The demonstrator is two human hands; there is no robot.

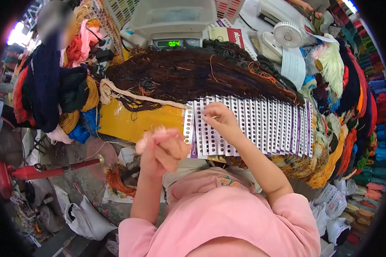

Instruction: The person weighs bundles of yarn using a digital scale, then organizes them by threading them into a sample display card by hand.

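Note:
My left hand (152, 145) is raised over the front edge of the yellow board (143, 120), fingers wrapped round a loose bundle of peach thread (171, 150). Over the left part of the punched white cards (253, 128) is my right hand (221, 120), its fingers curled with thumb and fingertips near each other; anything between them is too small to make out. The cards lie overlapped in a row with dark dots along them. Behind them stretches a long heap of dark brown thread (171, 73). A pale strand (146, 98) runs along its front edge to the cards.
A scale (178, 43) with a clear plastic bin (171, 17) on it stands at the back. A small white fan (287, 34) is at the back right. Coloured yarn hangs on both sides. A red metal bar (55, 171) is at the lower left.

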